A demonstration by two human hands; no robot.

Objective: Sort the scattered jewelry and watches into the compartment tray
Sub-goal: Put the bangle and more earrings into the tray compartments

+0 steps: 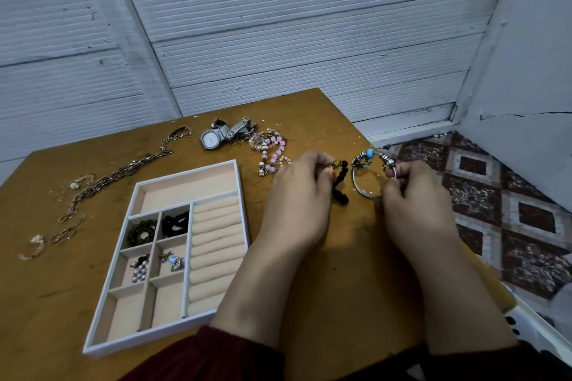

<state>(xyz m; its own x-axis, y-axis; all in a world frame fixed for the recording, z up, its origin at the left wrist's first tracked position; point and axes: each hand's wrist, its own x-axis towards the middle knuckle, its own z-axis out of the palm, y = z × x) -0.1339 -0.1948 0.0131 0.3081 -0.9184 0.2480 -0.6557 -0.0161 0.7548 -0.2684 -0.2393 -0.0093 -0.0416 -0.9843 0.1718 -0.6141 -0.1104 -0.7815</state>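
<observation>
Head view: left hand [297, 195] pinches black bracelet [340, 192], right hand [414, 201] apparently pinches charm bangle [360, 161].

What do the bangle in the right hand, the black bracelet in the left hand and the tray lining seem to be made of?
Bangle: likely polished silver-toned metal, since its thin hoop glints; one charm looks like a blue glass or plastic bead.
Black bracelet: matte dark beads, possibly wood or stone; no shine.
Tray lining: soft peach velvet-like fabric, flat and unreflective.

Bare forearms [247, 288] reaching up from lower centre, left grip [297, 195] pinching black bracelet [340, 192], right grip [414, 204] pinching charm bangle [369, 153]
</observation>
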